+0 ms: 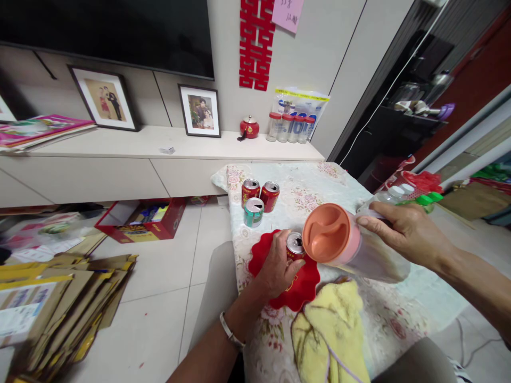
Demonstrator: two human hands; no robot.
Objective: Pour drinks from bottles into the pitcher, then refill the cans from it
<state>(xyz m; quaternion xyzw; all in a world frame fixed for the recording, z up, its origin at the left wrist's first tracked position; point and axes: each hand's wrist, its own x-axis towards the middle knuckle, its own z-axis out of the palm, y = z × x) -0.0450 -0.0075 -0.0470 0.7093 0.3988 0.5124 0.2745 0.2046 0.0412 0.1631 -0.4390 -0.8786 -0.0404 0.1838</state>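
My left hand (278,267) is wrapped round a red drink can (295,243), which stands upright with its top open. Under it lies a red scalloped mat (304,290). My right hand (403,229) grips the handle of a clear plastic pitcher (377,260). Its orange lid (326,233) faces the can, and the pitcher is tipped onto its side. The lid's edge is at the can's rim; I cannot tell if they touch or if liquid flows. A crumpled yellow cloth (331,330) lies in front of the pitcher.
Behind the mat stand two red cans (250,192) and a green can (254,212). A flowered cloth (287,175) covers the table. Bottles with green caps (429,200) are at the right edge. Flattened cardboard (75,298) and a red box (143,221) sit on the floor at left.
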